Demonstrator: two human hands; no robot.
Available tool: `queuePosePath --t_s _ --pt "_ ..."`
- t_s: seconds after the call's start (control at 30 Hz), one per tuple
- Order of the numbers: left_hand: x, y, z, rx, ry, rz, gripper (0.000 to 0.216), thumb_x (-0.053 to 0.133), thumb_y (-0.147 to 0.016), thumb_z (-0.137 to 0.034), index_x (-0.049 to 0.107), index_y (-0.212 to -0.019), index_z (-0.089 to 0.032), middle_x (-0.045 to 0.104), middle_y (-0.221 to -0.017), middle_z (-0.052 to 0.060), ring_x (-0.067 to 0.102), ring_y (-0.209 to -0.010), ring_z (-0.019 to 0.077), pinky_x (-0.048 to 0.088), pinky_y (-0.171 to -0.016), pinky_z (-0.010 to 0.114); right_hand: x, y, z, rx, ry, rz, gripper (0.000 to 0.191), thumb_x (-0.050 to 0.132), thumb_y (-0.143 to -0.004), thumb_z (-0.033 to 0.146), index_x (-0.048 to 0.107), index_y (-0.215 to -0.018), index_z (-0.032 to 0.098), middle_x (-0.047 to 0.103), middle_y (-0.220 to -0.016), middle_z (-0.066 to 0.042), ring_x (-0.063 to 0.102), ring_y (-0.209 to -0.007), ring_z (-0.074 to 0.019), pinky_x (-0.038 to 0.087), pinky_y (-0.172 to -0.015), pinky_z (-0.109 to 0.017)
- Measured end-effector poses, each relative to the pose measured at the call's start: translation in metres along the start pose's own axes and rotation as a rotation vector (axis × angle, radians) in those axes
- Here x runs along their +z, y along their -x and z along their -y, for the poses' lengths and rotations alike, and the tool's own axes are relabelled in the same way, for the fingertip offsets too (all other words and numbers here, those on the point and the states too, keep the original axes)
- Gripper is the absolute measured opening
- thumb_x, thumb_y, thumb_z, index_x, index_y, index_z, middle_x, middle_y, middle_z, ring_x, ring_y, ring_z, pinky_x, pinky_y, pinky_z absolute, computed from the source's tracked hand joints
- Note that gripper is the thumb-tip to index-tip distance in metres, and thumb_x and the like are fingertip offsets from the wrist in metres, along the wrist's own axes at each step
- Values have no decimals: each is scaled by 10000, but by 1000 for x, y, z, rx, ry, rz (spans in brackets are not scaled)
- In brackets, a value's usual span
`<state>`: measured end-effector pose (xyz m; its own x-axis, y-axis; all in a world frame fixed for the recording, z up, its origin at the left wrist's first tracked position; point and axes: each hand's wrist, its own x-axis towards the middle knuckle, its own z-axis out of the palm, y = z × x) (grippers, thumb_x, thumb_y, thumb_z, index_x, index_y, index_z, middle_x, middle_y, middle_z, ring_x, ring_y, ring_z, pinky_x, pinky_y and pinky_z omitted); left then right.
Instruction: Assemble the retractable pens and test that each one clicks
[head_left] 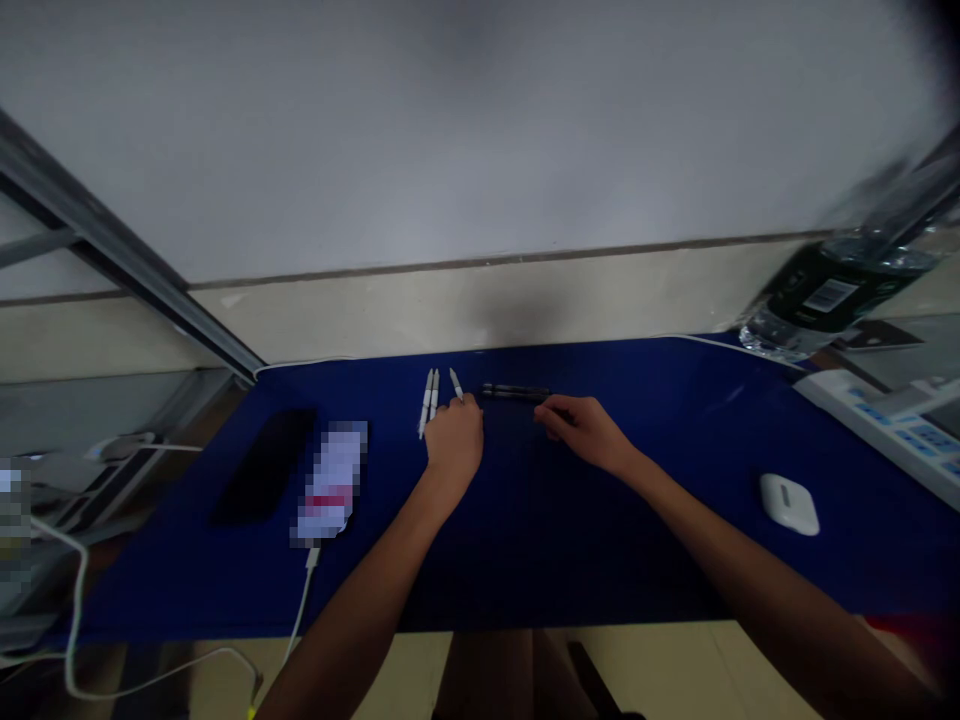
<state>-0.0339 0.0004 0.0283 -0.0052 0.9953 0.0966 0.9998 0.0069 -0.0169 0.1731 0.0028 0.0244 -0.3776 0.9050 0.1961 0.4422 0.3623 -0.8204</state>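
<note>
My left hand (454, 442) rests on the blue desk mat (525, 540), its fingertips against or just short of a white pen (456, 384). Two more white pens (427, 402) lie side by side to its left. Whether the left fingers hold anything is hidden from this angle. My right hand (585, 432) hovers to the right with its fingers apart and nothing visible in them. Nearest to those fingers, a dark slender pen-like object (516, 393) lies crosswise on the mat, possibly a pair.
A black phone (264, 466) and a pixelated item (330, 480) with a white cable lie on the mat's left. A white earbud case (789, 504) sits at right. A water bottle (840, 295) and a white keyboard-like device (885, 420) stand beyond it. A metal frame (112, 240) crosses the upper left.
</note>
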Motion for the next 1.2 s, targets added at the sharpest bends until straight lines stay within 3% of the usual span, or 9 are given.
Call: queuePosePath --t_s 0.23,0.47,0.77,1.2 --pt "-8 2 3 -32 -79 -67 261 521 -913 -303 692 -995 -123 638 -1049 173 592 -1004 310 541 -697 337 0 0 -2 -17 19 5 333 465 -944 439 668 -805 214 619 -615 -1 551 -536 -142 370 -524 -262" --pt "-17 1 11 -59 -42 22 225 535 -902 -269 709 -878 -129 675 -912 150 669 -848 293 536 -664 357 0 0 -3 -12 18 2 341 463 -945 439 666 -795 210 611 -604 1 536 -519 -134 361 -512 -257" --pt "-24 -4 19 -163 -46 65 224 532 -887 -273 700 -929 -131 698 -885 179 692 -831 321 531 -663 391 0 1 -1 -9 47 16 348 457 -952 431 655 -783 199 610 -613 3 534 -531 -130 357 -523 -253" --pt "-23 -15 42 -242 -46 111 291 589 -856 -422 708 -961 -178 709 -924 139 685 -900 308 536 -715 371 -1 -1 0 -37 76 28 341 449 -964 399 649 -795 179 612 -627 7 541 -546 -109 360 -538 -232"
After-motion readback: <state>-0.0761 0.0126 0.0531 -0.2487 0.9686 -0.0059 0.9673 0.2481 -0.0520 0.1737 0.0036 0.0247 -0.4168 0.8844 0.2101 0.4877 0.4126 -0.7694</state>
